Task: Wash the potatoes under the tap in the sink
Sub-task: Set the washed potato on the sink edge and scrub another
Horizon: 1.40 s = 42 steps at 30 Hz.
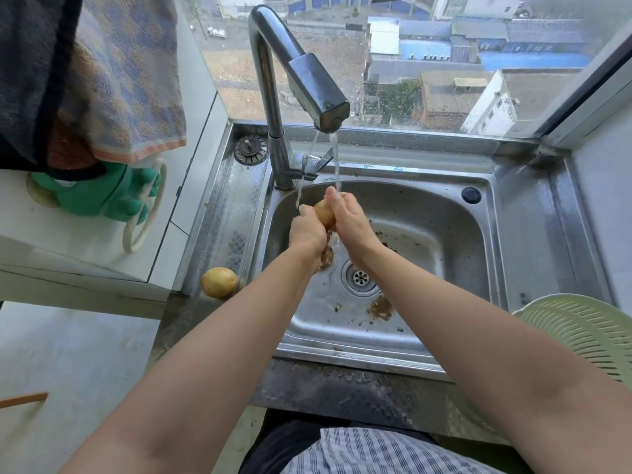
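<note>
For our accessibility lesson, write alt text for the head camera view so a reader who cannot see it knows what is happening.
Both hands, left hand and right hand, rub a potato under water running from the tap over a steel sink. Another potato sits on the counter left of the sink, and a pale green colander stands at the right edge.

Yellow potato (324, 213) under running tap (318, 94) over sink (444, 213), second potato (219, 282) on left rim
</note>
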Each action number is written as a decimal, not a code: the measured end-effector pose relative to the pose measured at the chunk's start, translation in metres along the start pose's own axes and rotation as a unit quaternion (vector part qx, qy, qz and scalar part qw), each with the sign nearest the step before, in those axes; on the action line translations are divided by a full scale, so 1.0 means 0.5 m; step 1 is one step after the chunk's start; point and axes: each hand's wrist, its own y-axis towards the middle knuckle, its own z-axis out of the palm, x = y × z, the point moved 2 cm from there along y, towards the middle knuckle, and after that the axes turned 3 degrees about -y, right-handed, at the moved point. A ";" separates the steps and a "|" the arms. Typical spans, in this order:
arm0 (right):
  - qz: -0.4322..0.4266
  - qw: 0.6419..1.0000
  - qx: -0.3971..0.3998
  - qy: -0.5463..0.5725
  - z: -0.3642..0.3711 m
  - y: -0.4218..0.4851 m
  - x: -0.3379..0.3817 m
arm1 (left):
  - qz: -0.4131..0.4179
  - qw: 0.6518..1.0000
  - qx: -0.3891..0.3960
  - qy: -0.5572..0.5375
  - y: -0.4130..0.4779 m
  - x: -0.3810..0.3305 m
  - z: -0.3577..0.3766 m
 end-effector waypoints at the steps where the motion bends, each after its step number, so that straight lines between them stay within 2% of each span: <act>1: 0.001 0.999 0.045 -0.003 -0.003 -0.004 0.001 | -0.013 1.000 0.001 -0.014 0.002 -0.001 -0.002; 3: 0.008 0.993 0.119 -0.022 -0.011 -0.007 -0.006 | -0.041 0.998 0.022 -0.032 0.001 -0.002 -0.009; 4: 0.005 0.993 0.119 -0.026 -0.014 -0.007 -0.008 | -0.041 0.998 0.032 -0.034 -0.005 -0.006 -0.012; 8: -0.010 1.000 -0.009 0.011 -0.005 0.000 -0.001 | -0.042 0.996 0.059 -0.044 -0.015 -0.011 0.000; 9: 0.000 1.000 -0.001 0.017 -0.008 0.005 -0.006 | -0.047 0.996 0.058 -0.040 -0.015 -0.011 0.000; 12: 0.014 0.992 0.126 0.027 -0.028 0.007 -0.026 | -0.066 0.996 0.050 -0.044 -0.010 -0.006 -0.012; 13: 0.008 0.991 0.137 0.004 -0.033 0.007 -0.031 | -0.074 0.995 0.053 -0.044 -0.009 -0.004 -0.016; 15: -0.013 0.996 0.078 -0.044 -0.031 0.007 -0.027 | -0.087 0.993 0.069 -0.051 -0.016 -0.001 -0.012; 18: -0.018 0.997 -0.065 -0.026 -0.014 0.018 -0.011 | -0.094 0.991 0.079 -0.051 -0.031 -0.001 0.007; 19: -0.020 0.997 -0.066 -0.017 -0.015 0.020 -0.010 | -0.096 0.991 0.076 -0.053 -0.030 -0.004 0.008; 22: -0.052 0.995 0.064 -0.054 -0.028 0.005 -0.013 | -0.103 0.991 0.066 -0.054 -0.019 -0.014 -0.014; 24: -0.059 0.990 0.088 -0.098 -0.040 0.002 -0.018 | -0.102 0.993 0.066 -0.002 -0.013 -0.012 -0.025; 26: -0.055 0.993 0.006 -0.109 -0.039 0.015 -0.022 | -0.050 0.993 0.060 0.087 -0.019 -0.016 -0.012; 28: -0.008 0.990 -0.081 -0.116 -0.033 0.032 -0.031 | 0.056 0.980 0.022 0.190 -0.028 -0.020 0.007; 31: 0.033 0.986 -0.105 -0.127 -0.028 0.034 -0.037 | 0.166 0.954 -0.025 0.248 -0.039 -0.023 0.015; 33: 0.009 0.990 -0.087 -0.106 -0.031 0.027 -0.033 | 0.181 0.947 -0.046 0.263 -0.035 -0.025 0.007; 36: -0.004 0.996 -0.063 -0.056 -0.038 0.022 -0.035 | 0.161 0.951 -0.076 0.254 -0.026 -0.031 -0.004; 40: -0.015 0.991 -0.094 -0.098 -0.039 0.024 -0.037 | 0.211 0.939 -0.054 0.267 -0.042 -0.020 0.003; 42: -0.023 0.986 -0.103 -0.128 -0.035 0.021 -0.042 | 0.208 0.943 -0.050 0.254 -0.036 -0.017 0.001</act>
